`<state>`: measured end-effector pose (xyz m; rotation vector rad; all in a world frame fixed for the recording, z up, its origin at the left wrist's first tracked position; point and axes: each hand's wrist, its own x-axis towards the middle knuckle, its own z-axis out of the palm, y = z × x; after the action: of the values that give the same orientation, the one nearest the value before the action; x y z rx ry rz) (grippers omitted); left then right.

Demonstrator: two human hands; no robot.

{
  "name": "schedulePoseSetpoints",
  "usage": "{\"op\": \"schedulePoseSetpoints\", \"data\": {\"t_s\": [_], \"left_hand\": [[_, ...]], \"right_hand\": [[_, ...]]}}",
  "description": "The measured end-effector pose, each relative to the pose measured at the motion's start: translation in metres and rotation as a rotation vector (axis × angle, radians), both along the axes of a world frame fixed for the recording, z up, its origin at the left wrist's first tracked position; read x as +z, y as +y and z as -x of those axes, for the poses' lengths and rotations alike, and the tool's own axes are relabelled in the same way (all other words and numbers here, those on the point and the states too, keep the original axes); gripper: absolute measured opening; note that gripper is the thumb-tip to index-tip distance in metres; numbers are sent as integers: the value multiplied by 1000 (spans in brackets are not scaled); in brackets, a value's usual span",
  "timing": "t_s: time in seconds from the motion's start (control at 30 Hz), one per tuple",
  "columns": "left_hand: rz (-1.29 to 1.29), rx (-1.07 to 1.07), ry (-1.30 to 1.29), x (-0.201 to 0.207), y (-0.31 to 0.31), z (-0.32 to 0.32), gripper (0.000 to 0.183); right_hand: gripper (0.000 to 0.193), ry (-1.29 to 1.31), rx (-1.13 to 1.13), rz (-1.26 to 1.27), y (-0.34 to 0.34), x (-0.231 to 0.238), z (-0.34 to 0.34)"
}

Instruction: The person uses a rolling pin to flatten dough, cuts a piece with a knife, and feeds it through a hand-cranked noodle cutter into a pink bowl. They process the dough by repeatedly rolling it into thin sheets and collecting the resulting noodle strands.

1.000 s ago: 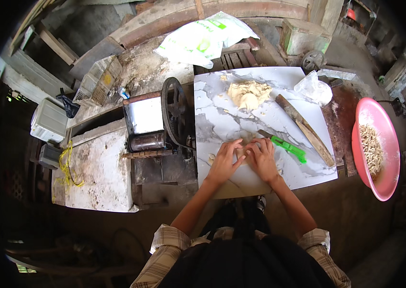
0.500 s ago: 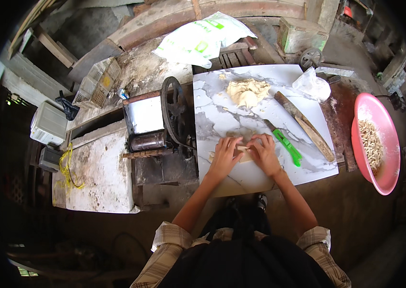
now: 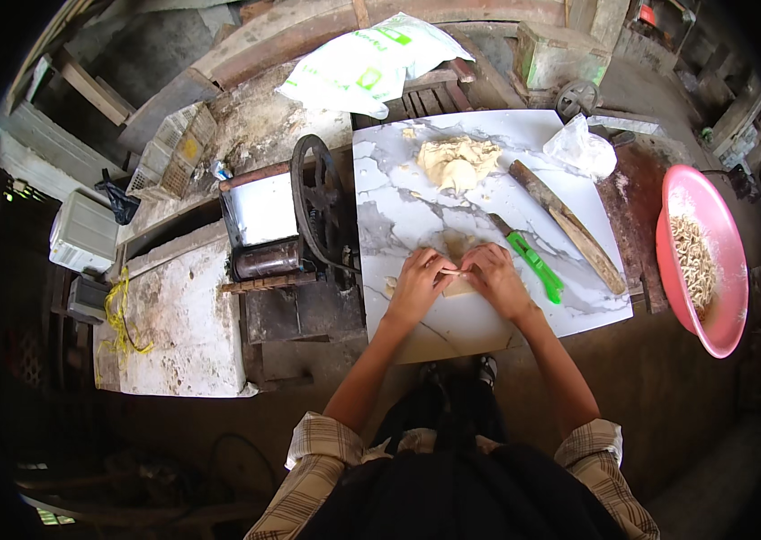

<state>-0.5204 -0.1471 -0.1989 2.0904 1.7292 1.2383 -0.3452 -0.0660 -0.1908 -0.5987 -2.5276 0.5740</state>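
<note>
My left hand (image 3: 419, 283) and my right hand (image 3: 493, 277) meet over the near part of a marble-patterned board (image 3: 407, 337). Pinched between the fingertips of both is a thin, pale strip of dough (image 3: 454, 272). Just below it, a flat piece of dough (image 3: 459, 287) lies on the board, partly covered by my fingers. Right of my right hand rests a green-handled knife (image 3: 535, 265), its dark blade pointing away to the left. A large lump of dough (image 3: 459, 165) sits farther back.
A worn wooden stick (image 3: 569, 227) and a clear plastic bag of white powder (image 3: 585, 153) lie on the board's right side. Beyond stands a pink basin (image 3: 734, 301) holding many small dough pieces. A hand-cranked roller machine (image 3: 268, 243) with a big wheel borders the left.
My hands have drawn together, and their fingertips have lifted a thin dough strip off the board. The whole view has shifted slightly.
</note>
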Motion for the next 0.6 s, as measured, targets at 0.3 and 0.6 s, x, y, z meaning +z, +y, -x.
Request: {"op": "schedulePoseSetpoints", "data": {"t_s": [0.3,0.6], "left_hand": [[62,74,-237,-1,-9,-12,13],[400,3,-640,55,-17,-39,18]], "right_hand": [[23,80,-47,-88,-1,2,-4],[12,216,-267,412,-35,45,-33]]}}
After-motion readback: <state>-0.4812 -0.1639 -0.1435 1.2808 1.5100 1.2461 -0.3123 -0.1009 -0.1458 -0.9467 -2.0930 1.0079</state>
